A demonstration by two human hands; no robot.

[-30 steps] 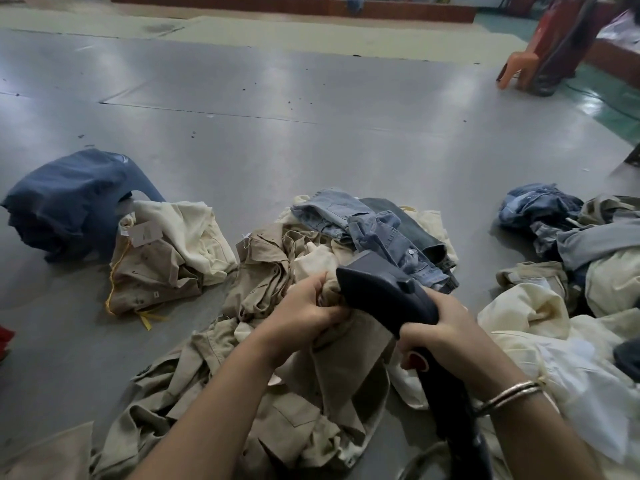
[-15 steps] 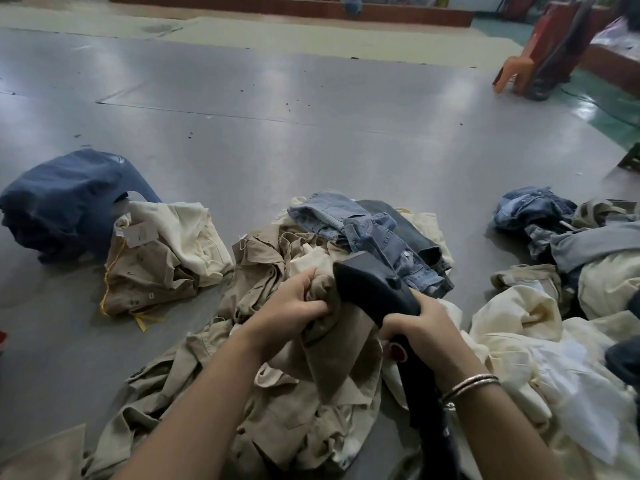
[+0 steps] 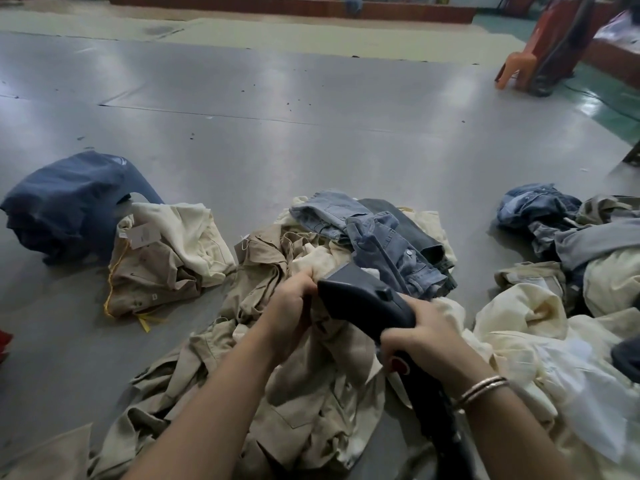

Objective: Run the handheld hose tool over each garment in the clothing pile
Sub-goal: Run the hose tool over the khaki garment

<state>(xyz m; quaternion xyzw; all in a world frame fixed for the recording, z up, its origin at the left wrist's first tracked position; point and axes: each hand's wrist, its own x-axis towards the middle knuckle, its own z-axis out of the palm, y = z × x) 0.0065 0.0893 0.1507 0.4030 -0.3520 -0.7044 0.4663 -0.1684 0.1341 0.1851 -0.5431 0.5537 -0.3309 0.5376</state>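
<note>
**Hose tool on khaki garment, both hands busy**

While the left hand [image 3: 289, 311] bunches a fold of the khaki garment [image 3: 311, 403] in a closed fist, the right hand [image 3: 420, 339] wraps round the handle of the dark hose tool [image 3: 363, 299]. The tool head sits just beside the left fist, against the raised fabric. The hose [image 3: 440, 431] runs down under the right wrist toward the bottom edge. Bangles [image 3: 483, 389] on the right wrist.

The khaki garment spreads across the floor [image 3: 311, 126] from centre to bottom left. Denim pieces [image 3: 381, 237] lie on the far side of the centre pile, touching cream cloth. Right pile [image 3: 554, 306]: cream, grey and denim items, running off the right edge, near the right forearm. Left: a folded khaki-and-cream stack [image 3: 162, 258] with a paper tag, touching a dark blue garment [image 3: 69, 202] behind it; both well apart from the hands.

Open grey floor fills everything beyond the piles and the gap between the left stack and the centre pile. An orange chair [image 3: 526, 60] stands far top right, well apart. A red item [image 3: 5, 341] is cut by the left edge.
</note>
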